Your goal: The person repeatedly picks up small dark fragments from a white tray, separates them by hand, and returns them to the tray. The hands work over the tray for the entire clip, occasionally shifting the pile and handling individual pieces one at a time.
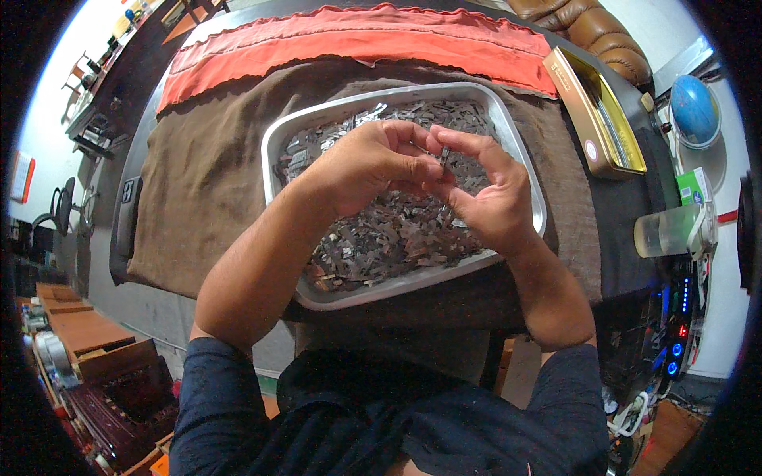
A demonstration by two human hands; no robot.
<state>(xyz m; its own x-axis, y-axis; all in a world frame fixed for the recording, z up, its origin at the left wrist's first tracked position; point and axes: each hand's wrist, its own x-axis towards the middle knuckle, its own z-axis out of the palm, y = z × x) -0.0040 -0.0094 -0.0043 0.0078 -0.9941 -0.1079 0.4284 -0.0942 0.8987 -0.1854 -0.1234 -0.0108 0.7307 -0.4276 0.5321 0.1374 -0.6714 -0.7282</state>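
A silvery metal tray (399,284) lies in front of me, full of small flat grey metal strips (367,247) in a loose heap. Above its far middle my two hands meet, fingertips almost touching. My left hand (377,163) is closed in a pinch, thumb and fingers pointing right. Facing it, my right hand (496,190) is bent with its thumb and index finger closing inward. A small grey metal piece (444,153) shows between the fingertips of both hands; its exact shape is partly hidden by the fingers.
Brown cloth (206,174) covers the table under the tray. Red cloth (349,49) stretches along the far side. To the right stand an open golden box (583,119) and a clear plastic jug (667,232). A black device (128,206) lies at the left edge.
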